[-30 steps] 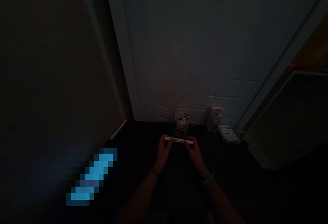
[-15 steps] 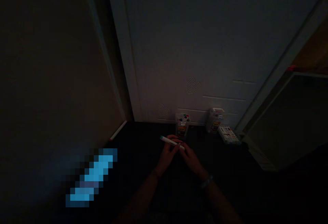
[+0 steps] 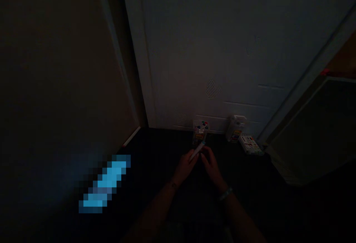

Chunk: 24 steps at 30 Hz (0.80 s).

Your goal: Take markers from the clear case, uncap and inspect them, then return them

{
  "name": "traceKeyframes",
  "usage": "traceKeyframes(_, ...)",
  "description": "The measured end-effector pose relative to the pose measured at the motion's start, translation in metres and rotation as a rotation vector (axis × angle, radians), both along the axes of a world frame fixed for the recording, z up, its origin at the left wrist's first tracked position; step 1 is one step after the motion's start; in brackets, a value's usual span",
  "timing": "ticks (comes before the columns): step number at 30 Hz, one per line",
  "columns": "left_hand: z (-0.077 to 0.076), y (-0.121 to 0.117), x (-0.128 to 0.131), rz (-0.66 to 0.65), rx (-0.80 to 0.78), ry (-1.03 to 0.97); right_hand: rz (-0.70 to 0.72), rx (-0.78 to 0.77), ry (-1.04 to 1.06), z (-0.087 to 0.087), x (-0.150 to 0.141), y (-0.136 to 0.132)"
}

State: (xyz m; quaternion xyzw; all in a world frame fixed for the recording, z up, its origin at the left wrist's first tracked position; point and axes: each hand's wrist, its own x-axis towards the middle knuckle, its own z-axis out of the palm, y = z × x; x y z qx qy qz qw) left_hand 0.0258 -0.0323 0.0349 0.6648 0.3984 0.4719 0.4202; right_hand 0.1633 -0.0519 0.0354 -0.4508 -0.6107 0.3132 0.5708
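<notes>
A white marker [image 3: 197, 151] with a teal end is held in my left hand [image 3: 187, 165], tilted so that the teal end points up and to the right. My left fingers are closed around its lower part. My right hand [image 3: 213, 167] is close by on the right, its fingers curved and apart from the thumb. Those fingertips are near the marker's teal end; in the dim light I cannot make out whether they touch it. Just behind the hands stands a clear case of markers [image 3: 199, 130] with coloured ends showing on top.
Another upright clear case [image 3: 236, 128] and a flat white box [image 3: 251, 145] stand to the right on the dark table [image 3: 158, 150]. A pale panel with embossed hearts [image 3: 213, 89] rises behind. A blurred-out bright blue screen [image 3: 107, 183] is at the left. The room is very dim.
The marker has swung round: its teal end pointed left and now points up to the right. My right hand has come off the marker's lower end. The view has shifted slightly.
</notes>
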Motion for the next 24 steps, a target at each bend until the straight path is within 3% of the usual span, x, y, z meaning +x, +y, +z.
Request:
traceKeyframes(3, -0.002, -0.002, 0.002, -0.097, 0.023, 0.098, -0.132, -0.007, 0.077, 0.001, 0.005, -0.001)
traceKeyframes(7, -0.012, 0.002, 0.004, -0.131, 0.047, 0.170, -0.235, -0.036, 0.133, 0.002, 0.011, 0.001)
traceKeyframes(24, -0.020, 0.005, 0.001, -0.138, 0.073, 0.272, -0.245, -0.061, 0.208, -0.009, 0.018, 0.014)
